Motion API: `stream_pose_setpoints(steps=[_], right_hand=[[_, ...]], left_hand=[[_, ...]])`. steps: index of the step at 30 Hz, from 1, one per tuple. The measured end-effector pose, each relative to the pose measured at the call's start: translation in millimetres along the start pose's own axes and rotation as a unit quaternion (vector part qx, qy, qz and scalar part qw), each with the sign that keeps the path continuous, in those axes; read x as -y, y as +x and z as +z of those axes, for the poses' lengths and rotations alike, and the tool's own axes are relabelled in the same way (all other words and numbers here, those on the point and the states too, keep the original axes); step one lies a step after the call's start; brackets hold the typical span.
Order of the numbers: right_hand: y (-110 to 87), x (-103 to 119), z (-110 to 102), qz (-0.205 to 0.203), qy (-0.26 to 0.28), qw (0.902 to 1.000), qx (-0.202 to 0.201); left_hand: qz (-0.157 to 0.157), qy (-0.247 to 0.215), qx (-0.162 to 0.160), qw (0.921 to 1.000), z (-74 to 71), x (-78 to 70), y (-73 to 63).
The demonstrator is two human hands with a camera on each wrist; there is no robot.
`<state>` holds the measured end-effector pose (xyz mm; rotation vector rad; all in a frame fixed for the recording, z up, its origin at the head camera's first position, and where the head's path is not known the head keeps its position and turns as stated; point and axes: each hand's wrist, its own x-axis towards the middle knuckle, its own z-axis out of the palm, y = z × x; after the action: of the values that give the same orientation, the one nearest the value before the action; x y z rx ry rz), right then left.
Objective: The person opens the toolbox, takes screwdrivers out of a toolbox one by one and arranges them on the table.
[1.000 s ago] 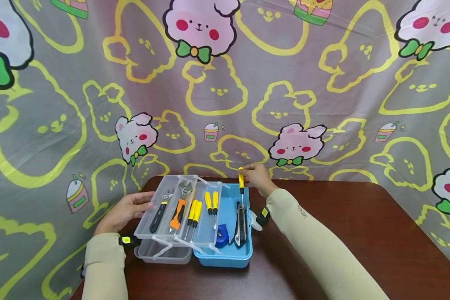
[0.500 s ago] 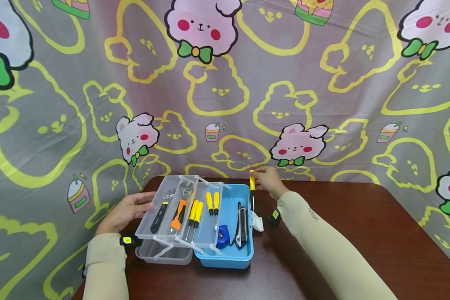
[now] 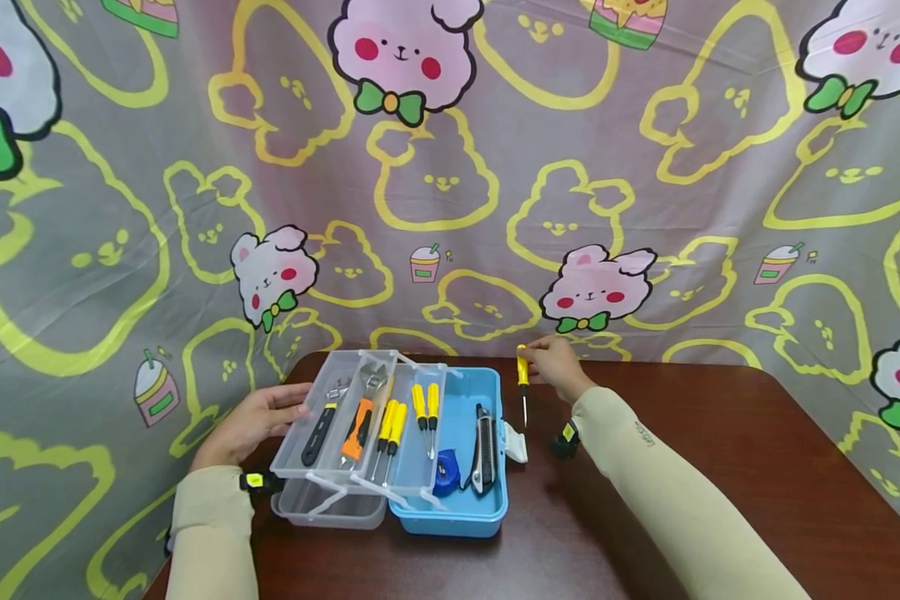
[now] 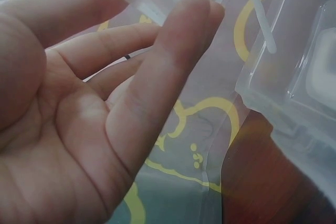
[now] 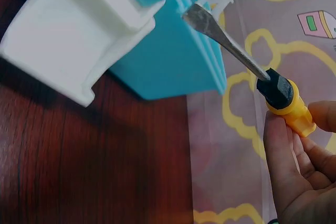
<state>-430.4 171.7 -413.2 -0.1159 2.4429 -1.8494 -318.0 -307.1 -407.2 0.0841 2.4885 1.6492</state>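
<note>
Pinching yellow-handled screwdriver (image 3: 522,385), flat steel blade

Glossy wood table (image 3: 720,450), clear plastic tray (image 3: 360,417), metal-shaft screwdriver (image 3: 522,383).

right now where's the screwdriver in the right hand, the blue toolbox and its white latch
screwdriver (image 5: 286,106), right wrist view, yellow handle
blue toolbox (image 3: 457,517), head view, front wall
white latch (image 5: 79,35), right wrist view, its middle

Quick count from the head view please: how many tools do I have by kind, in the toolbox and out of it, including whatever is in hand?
Yellow-handled screwdrivers: 5, four in the clear tray and one in the right hand, out over the table
Adjustable wrench: 1
Black-handled tool: 1
Orange-handled tool: 1
Utility knife: 1
Blue tape measure: 1
Total: 10
</note>
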Motion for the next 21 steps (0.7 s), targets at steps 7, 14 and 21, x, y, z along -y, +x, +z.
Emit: stream_pose_setpoints(steps=[7,14,21], right_hand=[[-1.5,-3,-12,0.016,-0.005,0.9999,0.000],[-0.3,-8,-21,0.019,-0.014,0.9997,-0.008],[-2.3,-13,-30,0.033,-0.023,0.9990,-0.017]], left_hand=[[0.008,0.001,0.005,1.0000,-1.1,0.6,-0.1],[0.006,-0.002,0.000,1.0000,-0.4,-2.6,-1.0],[0.004,0.001,0.004,1.0000,-0.8,-2.9,0.0]])
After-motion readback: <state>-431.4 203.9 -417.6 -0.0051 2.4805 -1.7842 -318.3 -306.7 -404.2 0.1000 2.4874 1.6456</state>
